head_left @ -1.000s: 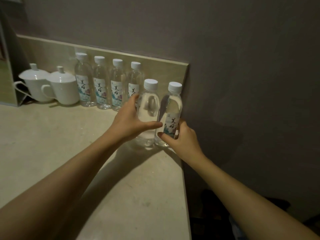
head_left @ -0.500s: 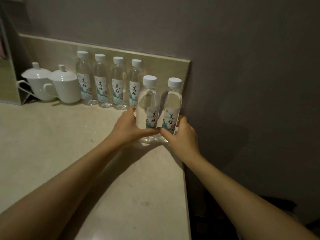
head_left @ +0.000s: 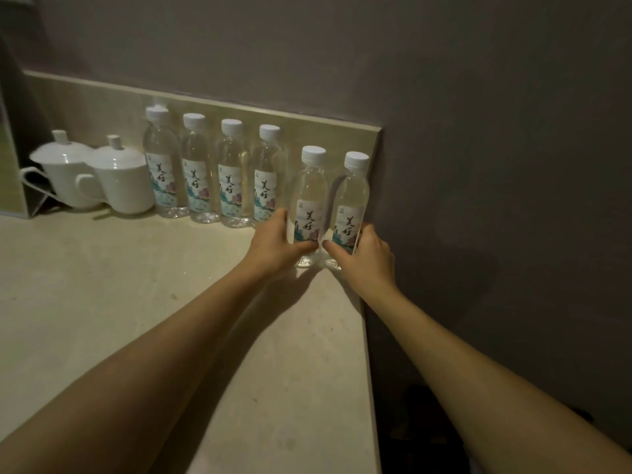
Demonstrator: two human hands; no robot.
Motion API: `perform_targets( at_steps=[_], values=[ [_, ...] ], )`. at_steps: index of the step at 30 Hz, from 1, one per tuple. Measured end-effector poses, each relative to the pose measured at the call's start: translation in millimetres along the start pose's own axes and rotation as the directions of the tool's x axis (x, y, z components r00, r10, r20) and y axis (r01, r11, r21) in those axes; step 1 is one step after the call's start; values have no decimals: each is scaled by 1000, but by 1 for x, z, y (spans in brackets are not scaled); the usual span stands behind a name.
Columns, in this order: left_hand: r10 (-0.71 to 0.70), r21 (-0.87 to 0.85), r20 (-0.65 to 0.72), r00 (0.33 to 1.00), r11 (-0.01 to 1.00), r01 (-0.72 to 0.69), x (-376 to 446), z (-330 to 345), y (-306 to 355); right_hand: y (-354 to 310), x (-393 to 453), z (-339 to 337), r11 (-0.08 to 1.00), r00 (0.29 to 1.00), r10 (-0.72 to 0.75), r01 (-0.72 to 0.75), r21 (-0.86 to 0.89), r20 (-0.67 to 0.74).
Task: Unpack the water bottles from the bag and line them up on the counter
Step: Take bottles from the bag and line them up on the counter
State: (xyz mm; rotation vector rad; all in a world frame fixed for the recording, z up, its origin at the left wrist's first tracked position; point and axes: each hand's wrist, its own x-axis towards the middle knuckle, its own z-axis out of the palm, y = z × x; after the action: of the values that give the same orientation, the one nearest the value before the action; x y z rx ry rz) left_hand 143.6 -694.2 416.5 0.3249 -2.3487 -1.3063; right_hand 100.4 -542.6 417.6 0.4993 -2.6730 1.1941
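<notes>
Two water bottles are in hand at the far right corner of the worktop [head_left: 102, 302]: the left-held bottle [head_left: 309, 200] and the right-held bottle [head_left: 352, 203], both upright, capped and standing side by side with bases on or just at the surface. The left hand [head_left: 277, 242] is closed around the lower body of the left-held bottle, thumb across the front under the label; the right hand [head_left: 362, 254] is closed around the lower body of the right-held bottle in the same way. The low grip appears chosen to keep each bottle vertical and steady on its base while it is positioned. Both labels face the near side, matching the row. To the left, four bottles [head_left: 212, 172] stand in a line against the backsplash [head_left: 307, 128], close together; a further cap shows behind the leftmost one, so a fifth bottle may stand there, but this cannot be confirmed. The held pair sits nearer than that row, so the line is judged not yet straight; a push toward the backsplash would align it. The right-held bottle stands close to the worktop's right edge, which carries a tipping risk. Two white lidded cups [head_left: 102, 179] stand left of the row. The bag is not in view.
</notes>
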Motion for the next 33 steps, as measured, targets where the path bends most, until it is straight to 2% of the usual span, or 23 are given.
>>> perform_targets(
  at_steps=[5, 8, 9, 11, 19, 33],
  values=[
    [14, -7, 9, 1000, 1000, -14, 10, 9, -5, 3, 11, 4, 1000, 1000, 6, -6, 17, 0],
    [56, 228, -84, 995, 973, -36, 8, 13, -7, 8, 10, 6, 999, 1000, 3, -4, 54, 17],
    [54, 313, -121, 991, 950, -14, 8, 12, -7, 10, 9, 6, 998, 1000, -2, 0, 58, 20],
    [19, 377, -172, 985, 925, 48, 6, 9, -5, 13, 11, 6, 999, 1000, -10, 9, 50, 23],
    [79, 345, -156, 985, 938, -20, 6, 14, 2, 12, 21, 11, 996, 1000, -8, 6, 88, 20],
    [-5, 281, -240, 971, 957, 74, 28, 20, 0, 5, 48, 30, 997, 1000, 14, -12, 73, -15]
  ],
)
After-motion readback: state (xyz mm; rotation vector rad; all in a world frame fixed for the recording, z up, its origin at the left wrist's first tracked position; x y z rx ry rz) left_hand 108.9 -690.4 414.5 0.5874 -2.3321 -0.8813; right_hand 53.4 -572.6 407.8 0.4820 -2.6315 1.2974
